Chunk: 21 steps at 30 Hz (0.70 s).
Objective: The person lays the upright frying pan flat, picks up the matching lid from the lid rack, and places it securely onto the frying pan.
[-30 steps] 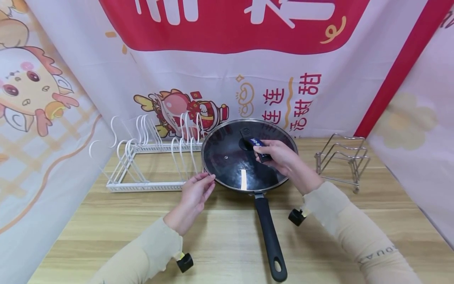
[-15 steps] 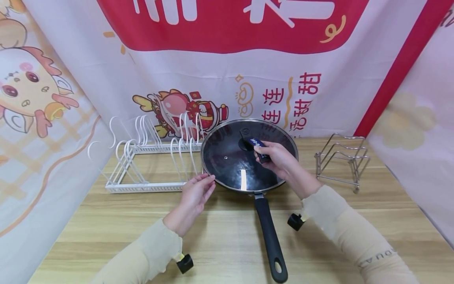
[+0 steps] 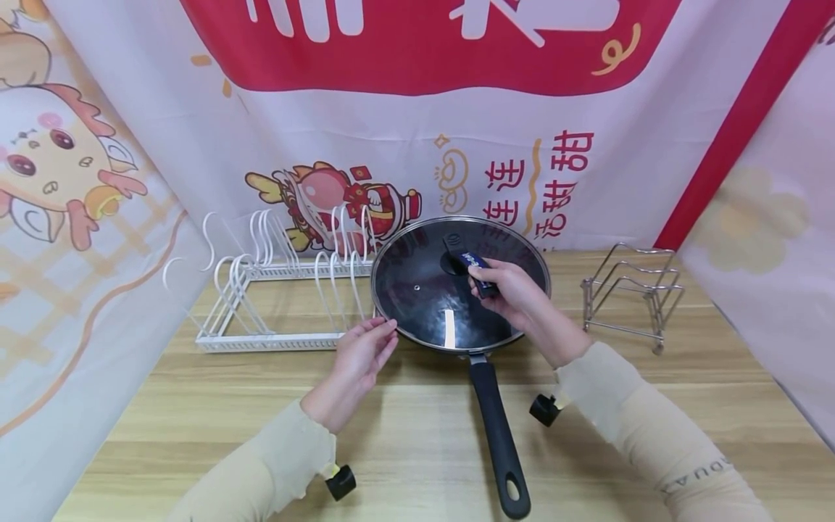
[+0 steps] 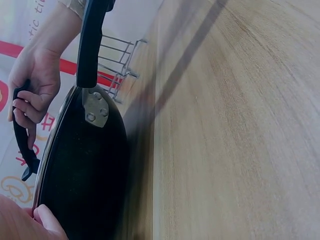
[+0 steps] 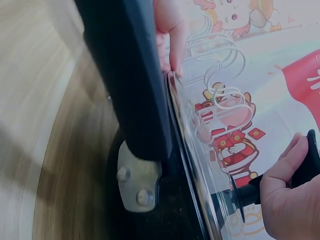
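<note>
A black long-handled frying pan (image 4: 85, 160) stands on the wooden table, covered by a glass lid (image 3: 417, 312) with a metal rim. My right hand (image 3: 512, 290) grips the lid's upright black handle (image 3: 475, 264), fingers curled round it and thumb along its top. At the near left edge, my left hand (image 3: 357, 355) pinches the rim where lid and pan meet, thumb and fingertips together there. The pan's dark handle (image 3: 493, 431) points toward me, between my forearms, with neither hand on it. In the right wrist view, the lid's edge (image 5: 192, 145) lies along the pan's rim.
A white wire rack (image 3: 274, 342) with tall curved loops stands left of the pan, very close to it. To the right is a small chrome wire rack (image 3: 626, 332). Printed cloth (image 3: 365, 123) hangs behind and at both sides of the table.
</note>
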Motion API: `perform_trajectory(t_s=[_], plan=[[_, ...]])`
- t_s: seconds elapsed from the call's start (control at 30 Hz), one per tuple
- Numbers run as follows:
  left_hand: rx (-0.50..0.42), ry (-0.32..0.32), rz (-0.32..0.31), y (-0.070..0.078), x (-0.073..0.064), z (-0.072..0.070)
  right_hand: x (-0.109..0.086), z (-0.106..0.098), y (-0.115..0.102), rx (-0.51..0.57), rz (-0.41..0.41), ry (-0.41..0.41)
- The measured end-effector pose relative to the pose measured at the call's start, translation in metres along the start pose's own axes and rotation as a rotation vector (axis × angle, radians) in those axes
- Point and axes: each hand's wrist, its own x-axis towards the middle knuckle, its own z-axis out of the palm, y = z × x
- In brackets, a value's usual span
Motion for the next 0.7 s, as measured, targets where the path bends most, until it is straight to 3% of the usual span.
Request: perform_trajectory(t_s=[0.33,0.53,0.7], plan=[[0.067,-0.046,-0.053,0.007,0.001,0.0,-0.01,-0.009,-0.004,-0.141,0.011,-0.039],[0.125,-0.092,-0.093,0.013,0.001,-0.003,-0.015,-0.015,-0.006,-0.181,0.022,-0.046],[0.141,-0.126,-0.088,0.018,-0.001,-0.006,-0.02,-0.018,-0.007,-0.197,0.011,-0.058]])
